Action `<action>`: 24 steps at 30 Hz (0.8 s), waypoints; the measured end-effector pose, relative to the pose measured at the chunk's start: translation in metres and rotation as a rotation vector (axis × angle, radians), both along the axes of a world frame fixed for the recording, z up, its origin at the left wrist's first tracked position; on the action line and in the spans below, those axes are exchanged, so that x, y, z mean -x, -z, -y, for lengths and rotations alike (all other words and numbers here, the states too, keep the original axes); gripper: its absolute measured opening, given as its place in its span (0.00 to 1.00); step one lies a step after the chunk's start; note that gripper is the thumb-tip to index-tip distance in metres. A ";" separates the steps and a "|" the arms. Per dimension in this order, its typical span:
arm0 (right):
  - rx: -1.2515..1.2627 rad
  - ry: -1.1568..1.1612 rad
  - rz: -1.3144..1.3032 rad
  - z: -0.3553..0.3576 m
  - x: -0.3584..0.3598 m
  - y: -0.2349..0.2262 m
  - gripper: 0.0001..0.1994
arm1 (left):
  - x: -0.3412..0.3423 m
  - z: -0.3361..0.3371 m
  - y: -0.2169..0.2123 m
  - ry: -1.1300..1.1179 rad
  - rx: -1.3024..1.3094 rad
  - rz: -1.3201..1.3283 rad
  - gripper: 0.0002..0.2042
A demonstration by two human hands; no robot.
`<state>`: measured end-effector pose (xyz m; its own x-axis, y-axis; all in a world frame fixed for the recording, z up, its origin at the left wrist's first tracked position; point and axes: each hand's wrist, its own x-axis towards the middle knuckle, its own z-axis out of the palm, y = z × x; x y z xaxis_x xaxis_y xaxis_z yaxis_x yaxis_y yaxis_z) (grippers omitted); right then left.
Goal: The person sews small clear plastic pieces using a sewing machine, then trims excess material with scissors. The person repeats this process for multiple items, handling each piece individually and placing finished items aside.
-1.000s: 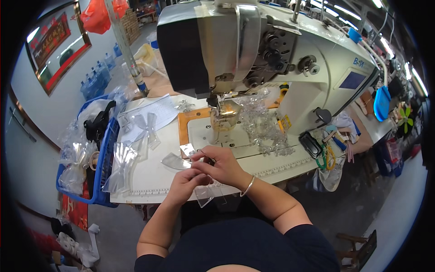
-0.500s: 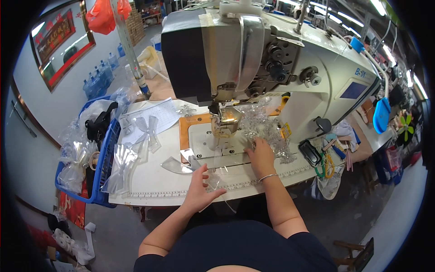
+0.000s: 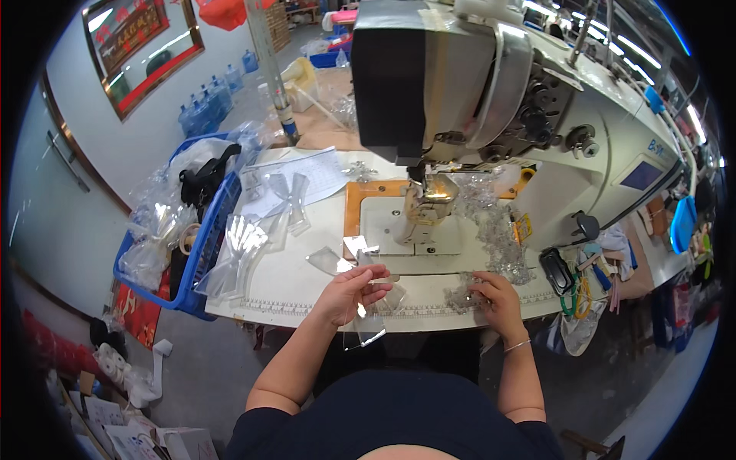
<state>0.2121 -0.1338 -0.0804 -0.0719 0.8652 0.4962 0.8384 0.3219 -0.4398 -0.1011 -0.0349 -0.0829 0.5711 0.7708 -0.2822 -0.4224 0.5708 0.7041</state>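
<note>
At the front of the sewing machine table, my left hand curls its fingers at a clear plastic piece, whose glossy end hangs past the table's front edge. Further right, my right hand has its fingers bent onto a small clump of shiny clear scraps; the fingertips are partly hidden in it. The sewing machine's needle area stands beyond both hands, over a pale metal plate in an orange frame. Another clear cut piece lies just beyond my left hand.
A larger heap of shiny scraps lies right of the plate. Fanned clear pieces and a paper sheet are on the left, beside a blue basket of plastic bags. Scissors and a black tray sit at the right.
My right hand has come back toward the table's front edge with a clump of scraps. My left hand's fingers have closed in, and the clear piece now hangs lower. The view has shifted leftward.
</note>
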 end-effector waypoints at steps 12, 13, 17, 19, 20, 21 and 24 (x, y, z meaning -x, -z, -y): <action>0.359 -0.205 0.222 -0.013 0.006 -0.020 0.20 | 0.011 0.020 -0.006 -0.195 -0.270 -0.271 0.08; 0.402 -0.238 0.283 -0.022 0.004 -0.022 0.21 | 0.011 0.016 -0.009 -0.196 -0.277 -0.304 0.07; 0.448 -0.196 0.456 -0.027 0.003 -0.035 0.17 | 0.009 0.016 -0.015 -0.270 -0.233 -0.252 0.09; 0.468 -0.151 0.445 -0.029 -0.004 -0.034 0.17 | 0.013 0.013 -0.014 -0.259 -0.190 -0.161 0.10; 0.460 -0.137 0.412 -0.029 -0.008 -0.034 0.19 | 0.014 0.012 -0.012 -0.254 -0.171 -0.111 0.10; 0.471 -0.116 0.251 -0.029 -0.006 -0.039 0.18 | 0.015 0.012 -0.012 -0.256 -0.208 -0.151 0.11; 0.469 -0.126 -0.322 -0.032 -0.001 -0.029 0.20 | 0.012 0.011 -0.012 -0.252 -0.297 -0.211 0.12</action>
